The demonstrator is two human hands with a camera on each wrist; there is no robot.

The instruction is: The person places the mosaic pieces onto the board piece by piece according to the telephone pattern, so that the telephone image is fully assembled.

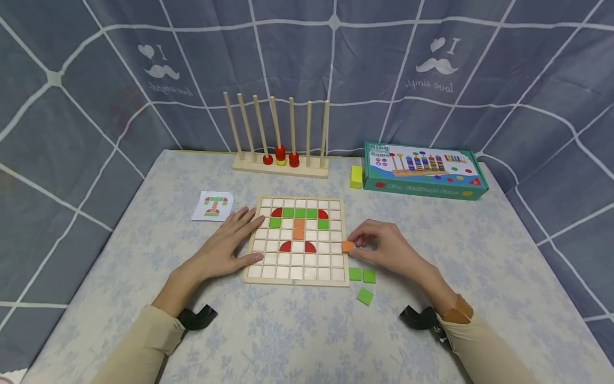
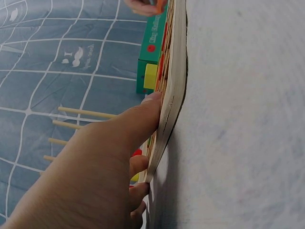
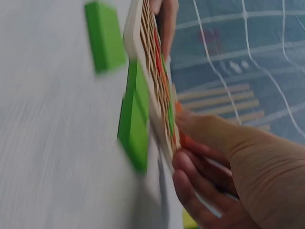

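A wooden grid board lies flat on the table, partly filled with red quarter-round, green square and orange square tiles. My left hand rests along its left side, fingers spread over the rim; in the left wrist view, the thumb lies on the board's edge. At the right rim, my right hand pinches an orange square tile between thumb and fingers. Loose green tiles sit just below that hand, beside the board's lower right corner. The right wrist view is blurred, and fingers partly cover the orange tile.
A printed pattern card lies left of the board. Behind stands a wooden peg rack with a few red and yellow rings. A yellow block and a green Ring Challenge Game box are at the back right, before a curtain.
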